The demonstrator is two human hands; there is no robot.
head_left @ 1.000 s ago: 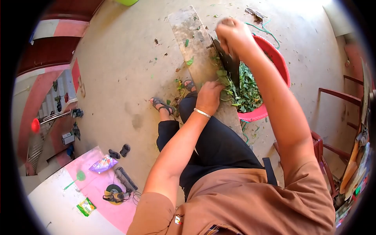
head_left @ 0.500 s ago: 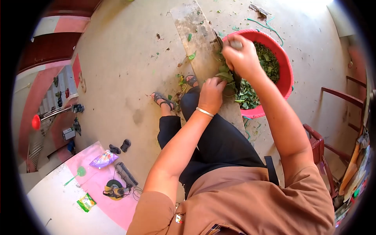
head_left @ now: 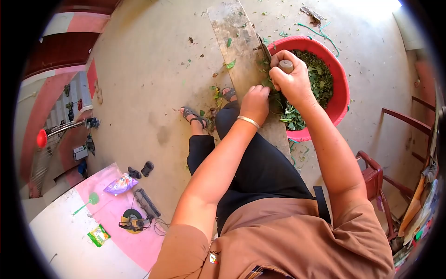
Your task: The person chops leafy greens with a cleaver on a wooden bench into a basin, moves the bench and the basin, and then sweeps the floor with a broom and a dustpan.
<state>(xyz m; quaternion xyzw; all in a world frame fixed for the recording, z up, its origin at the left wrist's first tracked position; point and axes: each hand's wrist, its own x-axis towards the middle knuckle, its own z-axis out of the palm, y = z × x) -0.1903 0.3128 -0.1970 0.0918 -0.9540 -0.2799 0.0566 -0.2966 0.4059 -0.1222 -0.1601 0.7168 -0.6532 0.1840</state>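
My right hand [head_left: 291, 76] is wrapped round the wooden handle [head_left: 285, 66] of a cutting tool whose dark blade [head_left: 265, 49] shows beyond the knuckles. Beside it, my left hand [head_left: 255, 103] is closed on green leaves [head_left: 268, 83] at the edge of a wooden board [head_left: 246, 60]. A silvery bracelet circles my left wrist. Just right of the board stands a red tub [head_left: 343, 86] that holds many chopped green leaves [head_left: 320, 81]. Part of the blade and of the leaves is hidden by my hands.
Leaf scraps lie on the board and floor. A green cord [head_left: 325, 35] is behind the tub. Red wooden chairs [head_left: 371, 179] stand at the right. At the lower left, a pink and white surface [head_left: 116, 223] bears a purple bag [head_left: 121, 184], a green packet [head_left: 99, 235] and a power tool.
My right hand has moved slightly down and right with the handle. My left hand has shifted a little, and fewer leaves show between the hands. The view has shifted slightly.
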